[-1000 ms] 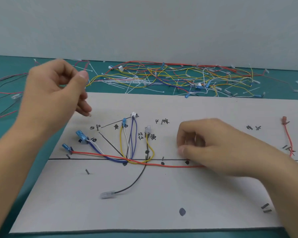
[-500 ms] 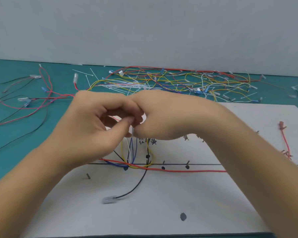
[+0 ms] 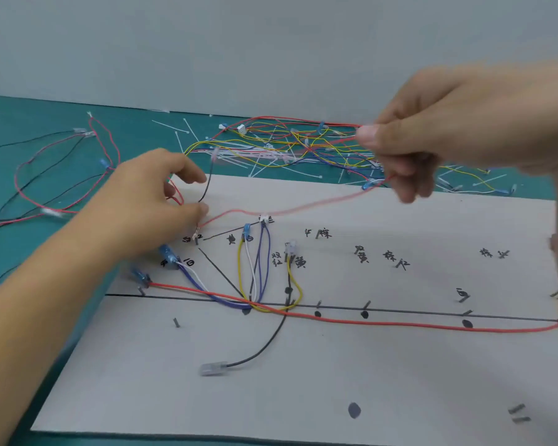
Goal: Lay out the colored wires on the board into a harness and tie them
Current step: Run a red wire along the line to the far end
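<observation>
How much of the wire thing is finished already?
Partly done. Laid on the board already: a long red wire, blue, white and yellow loops and a black wire. In hand: the left hand and right hand stretch a second red wire. Left: the loose pile behind, and no ties show on the laid wires yet.

A plain pale grey wall [image 3: 271,43] rises behind my teal tabletop [image 3: 45,114]; the light is soft and even.
</observation>
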A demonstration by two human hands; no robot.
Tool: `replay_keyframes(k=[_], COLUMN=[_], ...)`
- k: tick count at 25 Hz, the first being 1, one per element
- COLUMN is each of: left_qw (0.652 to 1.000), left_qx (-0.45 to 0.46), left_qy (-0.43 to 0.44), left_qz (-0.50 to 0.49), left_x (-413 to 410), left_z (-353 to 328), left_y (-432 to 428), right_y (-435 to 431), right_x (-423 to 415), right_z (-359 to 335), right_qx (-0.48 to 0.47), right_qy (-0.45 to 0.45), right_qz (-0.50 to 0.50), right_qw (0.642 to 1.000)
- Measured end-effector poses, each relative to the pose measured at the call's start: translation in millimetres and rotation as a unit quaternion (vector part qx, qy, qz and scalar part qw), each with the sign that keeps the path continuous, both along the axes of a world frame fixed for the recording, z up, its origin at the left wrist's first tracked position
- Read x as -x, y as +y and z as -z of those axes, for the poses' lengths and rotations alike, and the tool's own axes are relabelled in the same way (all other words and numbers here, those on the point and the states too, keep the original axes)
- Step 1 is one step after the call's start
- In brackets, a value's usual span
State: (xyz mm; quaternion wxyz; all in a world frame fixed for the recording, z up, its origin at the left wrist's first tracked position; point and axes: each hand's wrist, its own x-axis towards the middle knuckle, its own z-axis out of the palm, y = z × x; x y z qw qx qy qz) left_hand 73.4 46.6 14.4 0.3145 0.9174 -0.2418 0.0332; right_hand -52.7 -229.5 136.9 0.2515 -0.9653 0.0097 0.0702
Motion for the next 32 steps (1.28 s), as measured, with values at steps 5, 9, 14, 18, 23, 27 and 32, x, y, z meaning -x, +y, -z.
replay_keyframes(k=[5, 9, 14, 18, 23, 27, 32], left_qw=[0.999, 0.996, 0.997, 0.998, 0.993, 0.982, 0.981], left_qx=[-0.012, -0.009, 0.018, 0.024, 0.115, 0.179, 0.177], left_qy=[0.041, 0.056, 0.06, 0.051, 0.004, -0.003, 0.003], left_qz=[-0.024, 0.066, 0.041, 0.022, 0.017, 0.064, 0.079], left_x=[-13, -16, -22, -30, -32, -27, -23], left_z=[0, 1, 2, 5, 7, 10, 15], left_y=[13, 17, 19, 25, 23, 18, 11], right_y=[-37, -72, -112, -114, -82, -25, 35], right_x=[-3, -11, -18, -15, -15, -12, -22], right_z=[-9, -10, 1, 7, 11, 17, 40], right_qx=[-0.037, -0.029, -0.069, -0.203, -0.21, -0.125, 0.018], right_qy=[-0.138, -0.184, -0.186, -0.22, -0.249, -0.014, 0.167], right_qz=[0.176, 0.331, 0.373, 0.345, 0.246, 0.05, -0.11], right_qw=[0.974, 0.925, 0.907, 0.89, 0.913, 0.991, 0.98])
